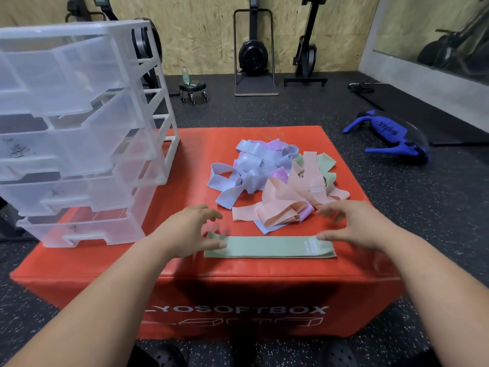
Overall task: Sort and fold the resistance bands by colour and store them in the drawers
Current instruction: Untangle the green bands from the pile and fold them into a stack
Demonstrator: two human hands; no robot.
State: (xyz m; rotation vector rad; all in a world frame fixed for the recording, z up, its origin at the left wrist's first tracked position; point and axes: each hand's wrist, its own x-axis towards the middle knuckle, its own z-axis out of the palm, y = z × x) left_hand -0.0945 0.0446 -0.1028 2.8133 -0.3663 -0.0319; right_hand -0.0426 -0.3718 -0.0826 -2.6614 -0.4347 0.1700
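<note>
While both hands hover over the work: the view looks down from the person's head, bare forearms reaching in from the bottom corners
Left hand [190, 229]: lower centre-left, fingers loosely curved and spread, gripping nothing; its thumb appears to touch the band's left end
Right hand [352, 226]: lower centre-right, likewise relaxed and empty, thumb at the band's right end; fingertips blurred
Green band [267, 247]: lies flat and straight between the hands, lower middle of the frame, seemingly several layers with edges lined up
Red soft box [251, 271]: padded surface under everything
Pile of bands [270, 181]: just above the green band, mid-frame, a tangle of blue, peach, lilac and a little green
Drawer unit [79, 128]: clear plastic, five drawers, upper left, standing on the box's far left corner
Step in hand: probably folding the green band
Doing it well: pinch one end, carry it squarely onto the other so edges match, press the crease flat, then check the pile for remaining green before choosing a drawer
</note>
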